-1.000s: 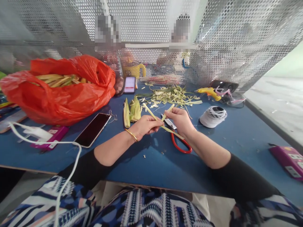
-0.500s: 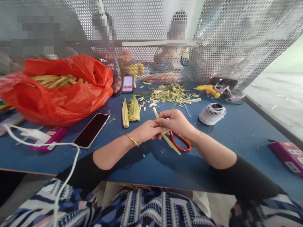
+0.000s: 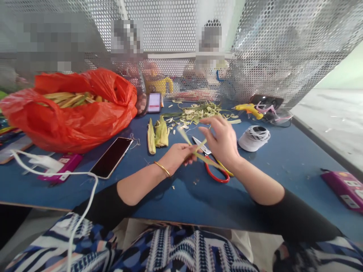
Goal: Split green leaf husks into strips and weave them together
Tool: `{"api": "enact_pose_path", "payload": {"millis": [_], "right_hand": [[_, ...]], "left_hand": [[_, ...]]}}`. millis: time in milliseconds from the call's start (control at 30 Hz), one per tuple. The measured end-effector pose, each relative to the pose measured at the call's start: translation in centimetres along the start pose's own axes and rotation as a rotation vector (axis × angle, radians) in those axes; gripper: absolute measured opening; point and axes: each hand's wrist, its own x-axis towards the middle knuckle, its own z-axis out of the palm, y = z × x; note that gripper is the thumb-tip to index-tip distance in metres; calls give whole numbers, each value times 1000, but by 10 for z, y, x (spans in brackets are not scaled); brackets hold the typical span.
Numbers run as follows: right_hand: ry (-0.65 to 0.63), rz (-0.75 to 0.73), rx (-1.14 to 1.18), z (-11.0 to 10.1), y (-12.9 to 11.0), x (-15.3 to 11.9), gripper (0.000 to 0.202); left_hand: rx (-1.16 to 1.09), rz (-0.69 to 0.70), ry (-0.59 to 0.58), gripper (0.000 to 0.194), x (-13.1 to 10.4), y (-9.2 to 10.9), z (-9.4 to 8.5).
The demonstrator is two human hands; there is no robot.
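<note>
Pale green husk strips [image 3: 185, 136], crossed over one another, are pinched in my left hand [image 3: 181, 153], which wears a gold bangle [image 3: 162, 169]. My right hand [image 3: 222, 138] is lifted to the right of the strips, thumb and fingers apart, with nothing seen between them. Below it lie scissors [image 3: 217, 179] with red and yellow handles, their metal blades pointing away and to the left. Two folded bundles of husk [image 3: 161, 133] lie beyond my left hand. A cone of white thread [image 3: 254, 139] stands right of my right hand.
A red plastic bag [image 3: 70, 126] of husk strips stands at left, near a dark phone [image 3: 112, 158]. Husk scraps [image 3: 198, 112] lie at the back. A yellow glue gun [image 3: 249, 109] and purple box [image 3: 344, 189] are at right. A perforated metal screen [image 3: 172, 26] closes the back; people sit behind it.
My right hand has let go of the strips and risen away to the right, its fingers spreading. More of the scissors shows. My left hand keeps its pinch on the strips.
</note>
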Motion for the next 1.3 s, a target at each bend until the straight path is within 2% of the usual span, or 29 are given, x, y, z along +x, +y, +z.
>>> {"api": "enact_pose_path", "payload": {"millis": [67,100,133,233,333,433,533,700,833,967,1100,1167,1267,1300], "right_hand": [[90,-67,-51,-11,-6,-1,21],[69,-50,-47,-14,-9,-4,26],[16,-9,-25,-15,-12,-9,30],[-266,205,95,-4,-13,-27,31],[-411,417,279,14,-8,-42,34],[-424,528,447,27,-5,-49,38],[-395,562,526,29,-6,-53,36],[-414,450,532,26,-7,-57,32],[-455,320,482,23,-6,-57,28],[-469,192,372,23,-5,-55,29],[-534,129,186,19,-4,-54,32],[-468,28,-13,12,-4,-52,34],[-198,-155,-314,0,-1,-45,31],[-143,-181,-374,-2,1,-43,28]], "left_hand": [[-164,-8,55,23,3,3,-3],[-229,4,68,18,4,6,-5],[-279,24,73,15,5,8,-7],[-352,98,72,19,7,11,-12],[-349,107,40,27,7,7,-12],[-315,105,6,31,8,0,-9],[-271,116,23,31,9,-4,-6],[-310,150,79,31,9,-3,-5],[-302,174,74,32,8,0,-6],[-305,143,63,31,9,0,-7],[-273,46,93,23,11,2,-11],[-250,23,103,19,11,6,-13],[-213,16,82,15,9,12,-16],[-199,17,72,14,8,13,-16]]}}
